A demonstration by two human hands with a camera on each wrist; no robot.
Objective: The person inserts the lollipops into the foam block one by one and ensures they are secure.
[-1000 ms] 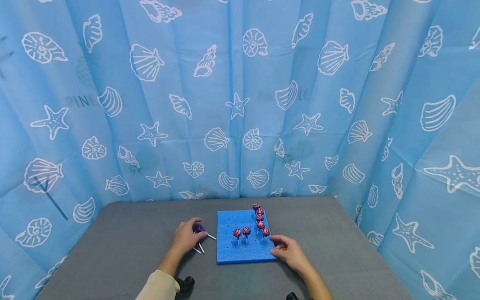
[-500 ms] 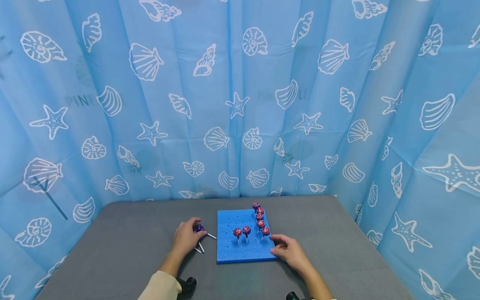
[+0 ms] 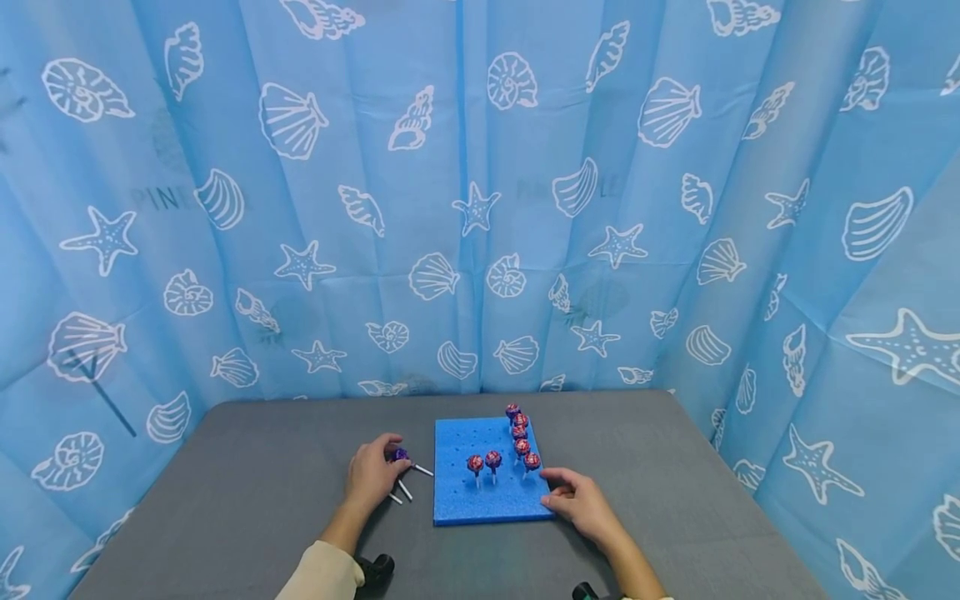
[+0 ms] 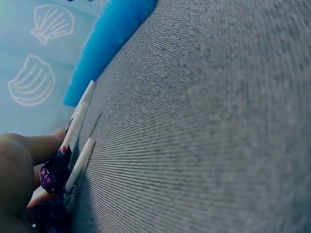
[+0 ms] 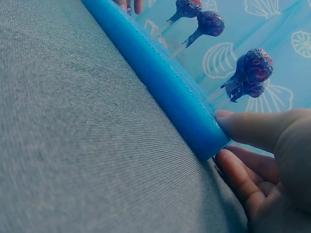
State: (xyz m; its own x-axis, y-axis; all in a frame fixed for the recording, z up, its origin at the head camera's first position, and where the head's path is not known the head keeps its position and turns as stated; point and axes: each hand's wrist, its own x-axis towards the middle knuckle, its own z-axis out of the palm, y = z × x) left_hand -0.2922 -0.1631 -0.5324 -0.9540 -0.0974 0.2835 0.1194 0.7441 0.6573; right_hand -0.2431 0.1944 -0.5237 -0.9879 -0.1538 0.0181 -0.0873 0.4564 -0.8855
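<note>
In the head view my left hand (image 3: 369, 477) curls its fingers and thumb around a purple-wrapped lollipop (image 3: 401, 456) left of the blue foam board (image 3: 487, 505). White sticks of loose lollipops poke out beside that hand. The left wrist view shows dark wrapped heads (image 4: 56, 172) right at the fingers, the sticks pointing towards the board. My right hand (image 3: 581, 502) grips the board's right edge, its thumb (image 5: 243, 127) on top and its fingers lower on the side. Several red and purple lollipops (image 3: 521, 448) stand in a column along the board's right side; two more (image 3: 492, 460) stand nearer its middle.
Small holes dot the board's left and back parts. Everything rests on a grey cloth-covered table (image 3: 285, 467). Behind it hangs a blue curtain (image 3: 480, 308) with white shell prints. Black wrist-camera mounts (image 3: 377, 570) sit at both wrists.
The loose lollipop sticks by my left hand have shifted slightly. Both hands and the board stay in nearly the same place.
</note>
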